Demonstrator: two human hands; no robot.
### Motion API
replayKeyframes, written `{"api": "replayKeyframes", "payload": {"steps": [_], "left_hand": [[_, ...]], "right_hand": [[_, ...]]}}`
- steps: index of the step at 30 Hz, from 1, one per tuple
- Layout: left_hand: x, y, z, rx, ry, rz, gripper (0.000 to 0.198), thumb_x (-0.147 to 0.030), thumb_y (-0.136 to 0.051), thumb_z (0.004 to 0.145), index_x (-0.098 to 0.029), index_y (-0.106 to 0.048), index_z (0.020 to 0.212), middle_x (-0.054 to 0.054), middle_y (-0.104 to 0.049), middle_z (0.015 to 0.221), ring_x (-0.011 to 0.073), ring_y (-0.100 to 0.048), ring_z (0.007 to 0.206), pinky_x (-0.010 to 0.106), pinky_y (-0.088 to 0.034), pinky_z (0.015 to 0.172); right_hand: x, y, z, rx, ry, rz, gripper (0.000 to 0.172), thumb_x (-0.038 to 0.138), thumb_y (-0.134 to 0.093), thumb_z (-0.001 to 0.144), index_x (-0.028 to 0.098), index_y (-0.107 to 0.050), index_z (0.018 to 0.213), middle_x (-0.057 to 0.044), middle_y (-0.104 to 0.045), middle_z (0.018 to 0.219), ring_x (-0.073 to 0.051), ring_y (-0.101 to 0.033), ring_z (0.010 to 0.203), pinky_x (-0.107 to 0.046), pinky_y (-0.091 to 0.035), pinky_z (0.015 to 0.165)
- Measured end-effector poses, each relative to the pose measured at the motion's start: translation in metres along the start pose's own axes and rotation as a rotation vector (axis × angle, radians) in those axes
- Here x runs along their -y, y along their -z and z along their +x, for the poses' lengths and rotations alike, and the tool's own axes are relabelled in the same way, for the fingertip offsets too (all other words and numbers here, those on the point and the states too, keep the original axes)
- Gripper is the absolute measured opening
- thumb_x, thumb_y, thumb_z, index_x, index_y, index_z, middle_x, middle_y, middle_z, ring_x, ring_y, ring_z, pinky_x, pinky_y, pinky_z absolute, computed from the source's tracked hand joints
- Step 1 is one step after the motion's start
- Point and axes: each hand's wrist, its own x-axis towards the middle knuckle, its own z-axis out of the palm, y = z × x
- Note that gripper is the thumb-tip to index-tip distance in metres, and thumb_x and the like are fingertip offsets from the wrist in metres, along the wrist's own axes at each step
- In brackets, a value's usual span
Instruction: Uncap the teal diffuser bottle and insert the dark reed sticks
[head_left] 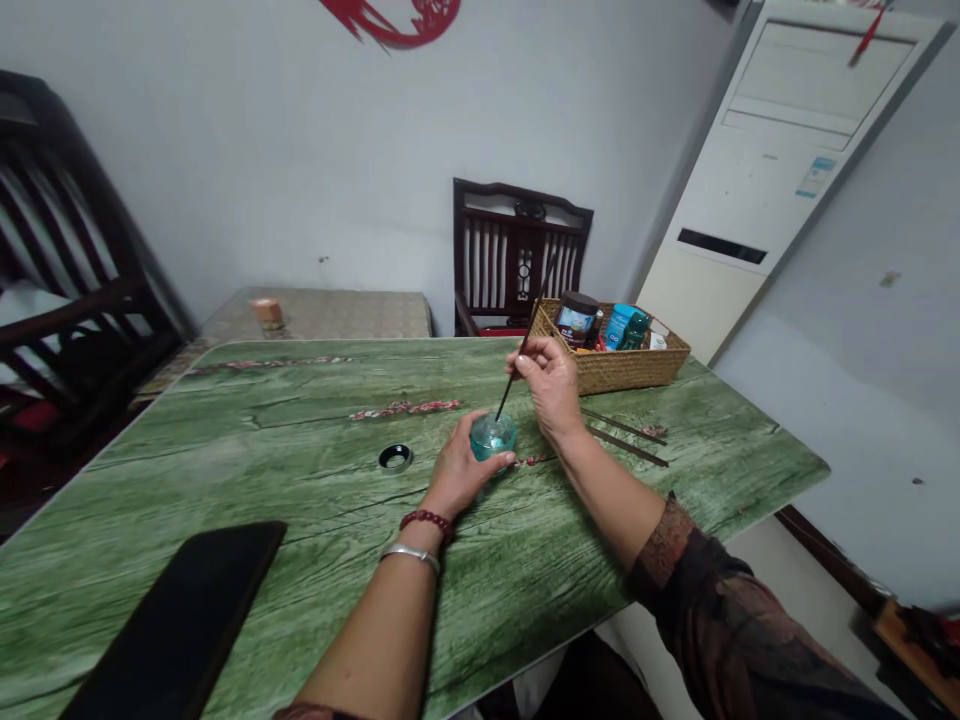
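My left hand (463,462) is wrapped round a small teal glass bottle (493,450) that stands on the green table. Between the fingertips of my right hand (550,385) is a long thin dark stick (532,320), tilted, its lower end at the bottle's mouth. How deep the tip sits inside is hard to make out. To the left of the bottle lies a black ring-shaped cap (395,458). Two more dark sticks (628,446) rest on the table to the right of my right hand, partly covered by it.
A wicker basket (622,372) with several jars and packets stands at the back right. A black flat slab (180,620) lies at the table's front left. Beyond the green table (315,500) are a dark wooden chair (487,250) and a low side table (367,312) holding an orange cup (266,312).
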Motion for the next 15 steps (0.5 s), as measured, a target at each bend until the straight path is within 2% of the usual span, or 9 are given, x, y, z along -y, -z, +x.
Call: {"api": "replayKeyframes", "payload": {"steps": [5, 8, 11, 13, 15], "left_hand": [[0.003, -0.001, 0.001, 0.001, -0.017, -0.014, 0.073, -0.046, -0.078, 0.067, -0.019, -0.051, 0.130, 0.014, -0.064, 0.128, 0.0327, -0.062, 0.118, 0.049, -0.048, 0.102], [0.003, -0.001, 0.001, 0.009, -0.014, -0.006, 0.073, -0.049, -0.077, 0.068, -0.020, -0.051, 0.129, 0.013, -0.064, 0.127, 0.0331, -0.062, 0.119, 0.049, -0.048, 0.101], [0.003, 0.000, 0.001, 0.019, 0.004, 0.010, 0.075, -0.051, -0.077, 0.068, -0.019, -0.050, 0.131, 0.014, -0.064, 0.127, 0.0336, -0.062, 0.119, 0.050, -0.048, 0.102], [0.003, 0.000, 0.002, 0.027, 0.015, 0.016, 0.075, -0.052, -0.076, 0.069, -0.019, -0.050, 0.132, 0.014, -0.064, 0.128, 0.0336, -0.062, 0.119, 0.050, -0.048, 0.102], [0.003, 0.000, 0.002, 0.031, 0.016, 0.017, 0.076, -0.053, -0.076, 0.068, -0.019, -0.050, 0.131, 0.014, -0.064, 0.127, 0.0333, -0.062, 0.119, 0.049, -0.048, 0.103]], "right_hand": [[-0.035, 0.001, -0.011, 0.025, -0.108, -0.049, 0.024, 0.037, -0.072, 0.074, 0.022, -0.059, 0.087, 0.003, -0.068, 0.074, -0.014, -0.065, 0.068, -0.027, -0.054, 0.068], [-0.045, 0.017, -0.018, 0.065, -0.112, -0.181, 0.023, 0.035, -0.072, 0.074, 0.021, -0.064, 0.090, 0.001, -0.071, 0.080, -0.017, -0.068, 0.075, -0.030, -0.054, 0.075], [-0.042, 0.059, -0.025, 0.031, -0.010, -0.452, 0.019, 0.033, -0.066, 0.080, 0.021, -0.068, 0.095, -0.003, -0.073, 0.090, -0.019, -0.068, 0.083, -0.032, -0.053, 0.081], [-0.036, 0.098, -0.034, -0.021, 0.085, -0.729, 0.014, 0.029, -0.059, 0.086, 0.021, -0.070, 0.090, -0.004, -0.071, 0.089, -0.020, -0.065, 0.084, -0.033, -0.050, 0.083], [-0.032, 0.138, -0.045, -0.046, 0.138, -1.003, 0.018, 0.024, -0.055, 0.089, 0.020, -0.072, 0.090, -0.007, -0.070, 0.090, -0.022, -0.063, 0.089, -0.034, -0.048, 0.087]]}}
